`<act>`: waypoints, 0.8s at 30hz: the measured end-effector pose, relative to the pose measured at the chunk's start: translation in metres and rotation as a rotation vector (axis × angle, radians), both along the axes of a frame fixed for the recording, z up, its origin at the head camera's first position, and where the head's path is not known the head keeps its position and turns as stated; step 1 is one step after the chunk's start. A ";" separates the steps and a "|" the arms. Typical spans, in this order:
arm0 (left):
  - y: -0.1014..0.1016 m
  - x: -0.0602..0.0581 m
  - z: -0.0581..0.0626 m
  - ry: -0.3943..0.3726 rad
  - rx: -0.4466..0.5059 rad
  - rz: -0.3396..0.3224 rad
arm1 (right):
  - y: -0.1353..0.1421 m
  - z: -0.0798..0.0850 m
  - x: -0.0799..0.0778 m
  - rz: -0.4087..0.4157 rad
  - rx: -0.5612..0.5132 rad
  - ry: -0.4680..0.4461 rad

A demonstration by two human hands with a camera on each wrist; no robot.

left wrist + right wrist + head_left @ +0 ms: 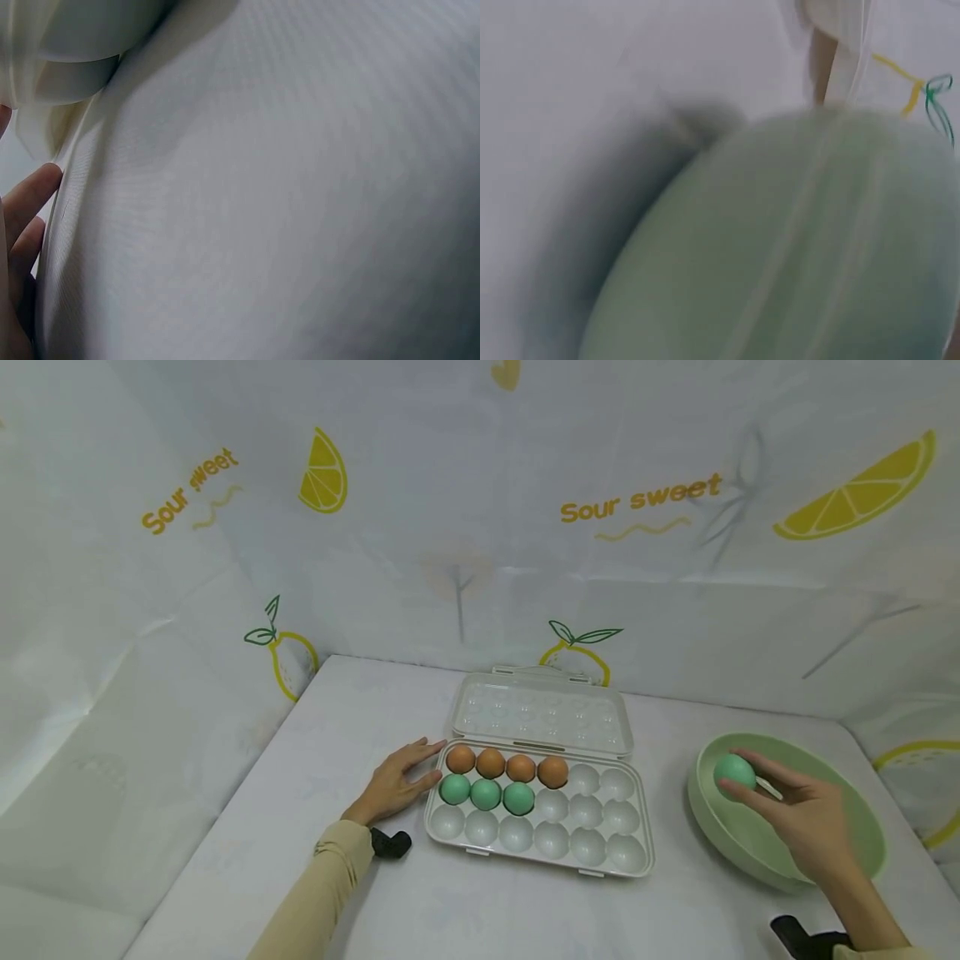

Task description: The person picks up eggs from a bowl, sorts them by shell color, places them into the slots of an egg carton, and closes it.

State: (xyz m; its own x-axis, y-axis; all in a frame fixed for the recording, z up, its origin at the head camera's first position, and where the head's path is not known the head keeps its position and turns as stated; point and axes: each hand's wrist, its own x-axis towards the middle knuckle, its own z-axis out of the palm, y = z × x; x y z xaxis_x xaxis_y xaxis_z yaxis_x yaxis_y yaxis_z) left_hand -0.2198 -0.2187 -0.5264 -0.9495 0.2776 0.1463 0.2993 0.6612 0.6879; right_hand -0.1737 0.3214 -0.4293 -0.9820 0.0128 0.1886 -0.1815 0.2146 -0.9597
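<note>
My right hand [798,810] pinches a green egg [734,774] between thumb and fingers, over the left side of a light green bowl [862,827]. The egg carton [536,860] lies with its lid folded back. Several brown eggs [491,763] fill the left part of its back row, and three green eggs [486,794] sit in the middle row below them. Beside the carton's left end is my left hand [397,779], fingers spread and touching its edge. In the left wrist view, some fingers [34,196] show near the carton's underside [90,34].
The clear lid [542,714] lies on the white table [360,702] behind the carton. A lemon-printed sheet [450,485] hangs at the back and sides. The bowl's outer wall [765,247] fills much of the right wrist view, blurred.
</note>
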 end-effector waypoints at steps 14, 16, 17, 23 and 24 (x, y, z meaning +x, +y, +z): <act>0.001 0.001 0.001 0.001 0.011 -0.008 | -0.100 -0.018 -0.005 0.201 0.012 0.201; 0.000 0.001 0.000 0.004 0.010 -0.009 | -0.112 -0.021 -0.005 0.244 -0.008 0.202; 0.000 0.002 0.000 0.006 0.011 -0.009 | -0.118 -0.023 -0.006 0.259 -0.009 0.202; -0.001 0.002 0.000 0.021 0.020 -0.017 | -0.150 -0.035 -0.006 0.304 0.024 0.177; -0.001 0.002 0.000 0.023 0.020 -0.018 | -0.155 -0.037 -0.006 0.307 0.023 0.175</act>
